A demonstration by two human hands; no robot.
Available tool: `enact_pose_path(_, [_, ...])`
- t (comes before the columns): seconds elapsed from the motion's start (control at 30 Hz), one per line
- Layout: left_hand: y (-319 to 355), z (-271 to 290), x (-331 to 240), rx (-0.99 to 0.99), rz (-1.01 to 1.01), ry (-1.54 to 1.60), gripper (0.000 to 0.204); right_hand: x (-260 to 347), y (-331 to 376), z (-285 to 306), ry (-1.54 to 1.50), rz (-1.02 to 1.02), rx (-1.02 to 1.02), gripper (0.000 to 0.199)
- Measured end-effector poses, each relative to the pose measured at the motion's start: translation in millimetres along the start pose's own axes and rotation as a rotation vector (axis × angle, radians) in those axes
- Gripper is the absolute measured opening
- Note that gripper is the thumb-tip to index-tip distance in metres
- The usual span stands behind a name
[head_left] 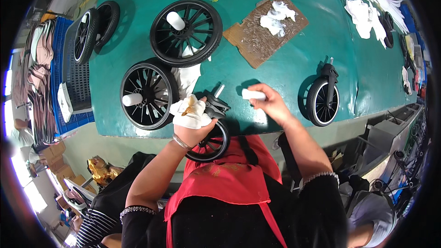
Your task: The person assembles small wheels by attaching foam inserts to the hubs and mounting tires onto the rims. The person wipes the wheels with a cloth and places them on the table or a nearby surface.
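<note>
Gripping a small wheel (209,140) through a soft white rag (190,112), the left hand (193,124) steadies its rigid, likely light fork; the right hand (271,103) pinches a white stick (252,94).

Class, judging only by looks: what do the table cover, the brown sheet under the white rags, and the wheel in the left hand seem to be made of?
Table cover: probably vinyl, green, slightly glossy, creased. Brown sheet: corrugated cardboard, matte, torn edges. Wheel: likely black plastic spokes and rubbery tyre, faint sheen.

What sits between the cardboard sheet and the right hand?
Nothing: in the head view, only bare green tabletop separates the cardboard sheet from the right hand, which holds a small white cylinder.
</note>
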State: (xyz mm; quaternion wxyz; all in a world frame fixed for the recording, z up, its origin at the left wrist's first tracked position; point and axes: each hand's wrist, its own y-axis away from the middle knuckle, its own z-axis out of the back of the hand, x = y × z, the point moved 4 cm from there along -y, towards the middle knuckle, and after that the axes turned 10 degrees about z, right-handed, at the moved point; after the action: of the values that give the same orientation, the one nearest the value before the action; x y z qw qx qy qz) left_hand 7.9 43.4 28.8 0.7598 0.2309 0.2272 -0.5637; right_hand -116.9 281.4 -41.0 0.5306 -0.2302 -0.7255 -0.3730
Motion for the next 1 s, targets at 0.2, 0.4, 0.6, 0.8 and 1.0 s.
enact_pose_path(0.2, [-1.2, -2.0, -18.6, 0.006, -0.202, -0.084, 0.056, 19.0, -41.1, 4.8, 0.069, -0.18, 0.249, 0.029])
enact_pose_path(0.4, [1.5, -3.9, -8.9, -0.087, -0.258, -0.026, 0.059, 18.7, -65.1, -10.1, -0.034, -0.256, 0.374, 0.031])
enact_pose_path(0.6, [1.3, -9.7, 18.3, -0.066, -0.175, 0.065, 0.06, 31.7, -93.5, -29.2, 0.118, -0.306, 0.551, 0.028])
enact_pose_path(0.8, [1.0, -14.8, 32.1, 0.092, -0.041, 0.224, 0.058, 38.9, -102.4, -49.2, 0.248, -0.304, 0.63, 0.021])
enact_pose_path(1.0, [1.9, -10.8, 33.9, 0.07, -0.075, 0.201, 0.054, 33.4, -94.1, -74.2, 0.37, -0.374, 0.715, 0.023])
